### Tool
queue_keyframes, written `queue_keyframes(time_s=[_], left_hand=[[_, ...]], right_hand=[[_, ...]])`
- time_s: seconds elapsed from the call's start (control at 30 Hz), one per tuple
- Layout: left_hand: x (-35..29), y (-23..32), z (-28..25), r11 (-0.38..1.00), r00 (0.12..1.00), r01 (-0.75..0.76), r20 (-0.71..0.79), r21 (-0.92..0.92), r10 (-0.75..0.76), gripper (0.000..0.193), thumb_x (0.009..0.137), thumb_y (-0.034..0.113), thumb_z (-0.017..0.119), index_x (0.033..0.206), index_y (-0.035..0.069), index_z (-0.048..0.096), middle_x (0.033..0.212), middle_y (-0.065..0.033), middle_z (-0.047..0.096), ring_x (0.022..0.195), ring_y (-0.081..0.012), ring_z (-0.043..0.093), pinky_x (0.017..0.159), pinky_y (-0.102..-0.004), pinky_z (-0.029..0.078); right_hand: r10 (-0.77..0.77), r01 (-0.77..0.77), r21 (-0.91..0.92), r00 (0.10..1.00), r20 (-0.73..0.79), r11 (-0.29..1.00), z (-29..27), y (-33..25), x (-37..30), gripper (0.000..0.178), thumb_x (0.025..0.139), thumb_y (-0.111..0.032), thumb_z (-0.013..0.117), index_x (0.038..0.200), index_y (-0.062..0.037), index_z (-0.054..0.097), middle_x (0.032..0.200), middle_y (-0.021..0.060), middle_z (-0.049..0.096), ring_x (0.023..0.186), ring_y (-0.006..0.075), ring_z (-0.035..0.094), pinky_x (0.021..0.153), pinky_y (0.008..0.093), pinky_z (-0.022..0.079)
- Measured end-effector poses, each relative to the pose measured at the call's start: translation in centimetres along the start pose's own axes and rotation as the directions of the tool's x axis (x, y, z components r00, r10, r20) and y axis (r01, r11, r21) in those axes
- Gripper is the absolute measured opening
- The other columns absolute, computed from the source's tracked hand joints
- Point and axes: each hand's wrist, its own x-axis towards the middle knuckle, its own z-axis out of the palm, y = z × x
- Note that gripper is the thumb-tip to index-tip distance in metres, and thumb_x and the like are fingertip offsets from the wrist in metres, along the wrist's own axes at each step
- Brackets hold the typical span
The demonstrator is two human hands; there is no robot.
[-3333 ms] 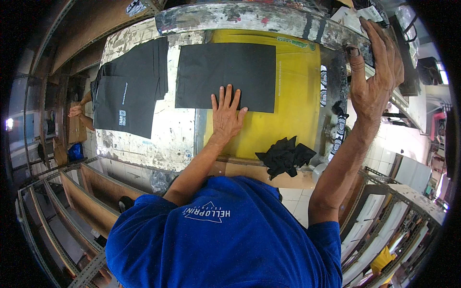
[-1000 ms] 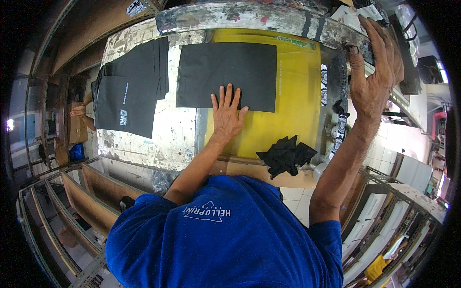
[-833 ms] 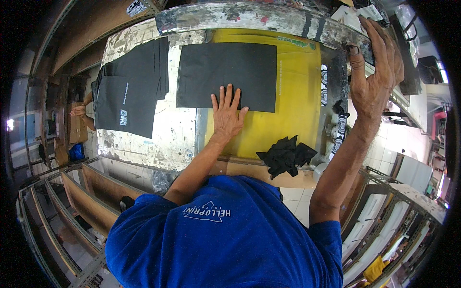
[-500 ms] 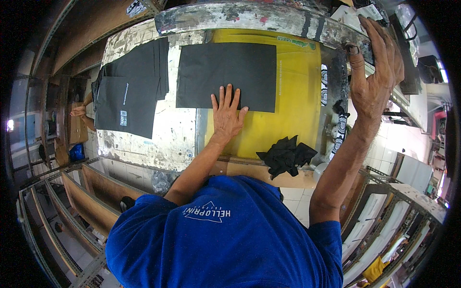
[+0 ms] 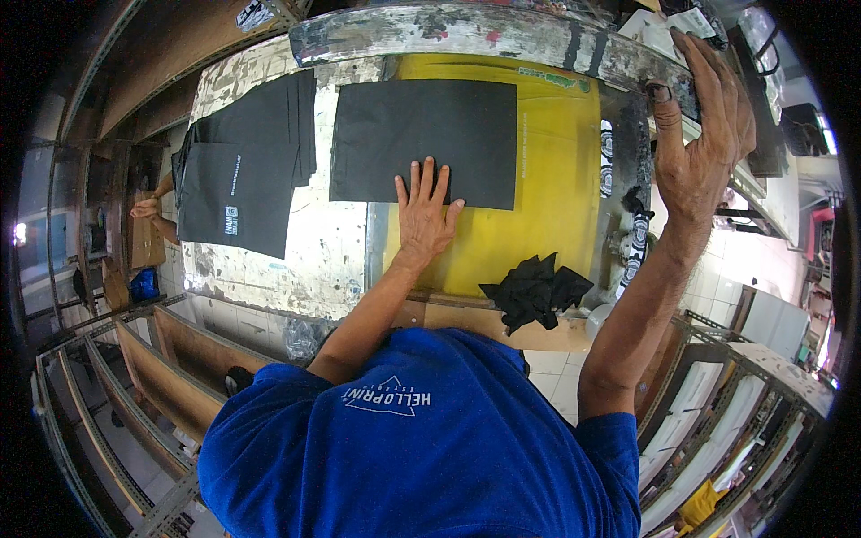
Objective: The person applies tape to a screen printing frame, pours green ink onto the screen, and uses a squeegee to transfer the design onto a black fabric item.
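Black sheet (image 5: 421, 142) lies flat on the yellow board (image 5: 547, 215), and it looks thin, limp and light; best taken by an edge or corner. Left hand (image 5: 425, 215) presses its near edge, fingers spread, gripping nothing. Right hand (image 5: 700, 148) wraps the paint-stained frame (image 5: 484, 31). Printed bags (image 5: 242, 179) stacked left.

wooden shelving (image 5: 152, 377) at the left, white floor tiles (image 5: 762, 314) at the right, daylight beyond.
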Motion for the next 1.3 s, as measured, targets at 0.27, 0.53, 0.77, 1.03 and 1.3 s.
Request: queue_keyframes(time_s=[0.27,0.53,0.77,1.03,1.3], left_hand=[[0.02,-0.03,0.08,1.0,1.0,-0.005,-0.008,-0.002,0.005,0.063,0.103,0.045,0.046,0.153,0.006,0.042,0.163,-0.021,0.027,0.152,-0.0441,0.019,0.122,-0.0637,0.007],[0.0,-0.04,0.14,1.0,1.0,0.001,-0.001,0.007,-0.001,0.064,0.103,0.047,0.044,0.153,0.007,0.041,0.163,-0.021,0.027,0.152,-0.0441,0.019,0.122,-0.0636,0.007],[0.09,-0.04,0.22,1.0,1.0,-0.003,0.002,0.011,0.003,0.065,0.103,0.048,0.044,0.154,0.007,0.041,0.163,-0.021,0.027,0.152,-0.044,0.018,0.122,-0.0637,0.007],[0.09,0.02,0.06,1.0,1.0,0.003,-0.001,0.0,-0.003,0.065,0.103,0.047,0.046,0.153,0.007,0.041,0.163,-0.0209,0.027,0.153,-0.0437,0.018,0.122,-0.064,0.006],[0.08,-0.12,0.24,1.0,1.0,-0.001,-0.009,-0.008,0.001,0.064,0.103,0.047,0.045,0.153,0.007,0.042,0.163,-0.0207,0.028,0.153,-0.0436,0.018,0.122,-0.0642,0.006]], right_hand=[[-0.007,0.007,0.025,1.0,0.003,1.0,-0.08,0.01,0.15,0.052,0.096,-0.056,0.057,0.137,-0.024,0.064,0.139,0.0038,0.062,0.137,0.0258,0.048,0.12,0.0531,0.026],[-0.011,0.011,0.0,1.0,0.004,1.0,-0.03,0.16,0.0,0.052,0.096,-0.055,0.058,0.136,-0.0239,0.064,0.138,0.0043,0.063,0.137,0.0254,0.049,0.119,0.053,0.025],[-0.008,0.008,0.002,1.0,0.014,1.0,-0.31,0.04,0.19,0.051,0.096,-0.055,0.058,0.136,-0.024,0.064,0.138,0.0041,0.063,0.136,0.026,0.049,0.119,0.053,0.025],[-0.026,0.026,-0.012,1.0,0.011,1.0,-0.05,0.37,0.06,0.049,0.096,-0.053,0.058,0.135,-0.024,0.064,0.138,0.0041,0.063,0.137,0.0256,0.049,0.119,0.0533,0.026],[-0.035,0.035,0.011,0.999,0.008,0.999,-0.02,0.5,0.26,0.049,0.096,-0.053,0.059,0.135,-0.0247,0.065,0.138,0.0035,0.063,0.137,0.0253,0.049,0.119,0.0536,0.026]])
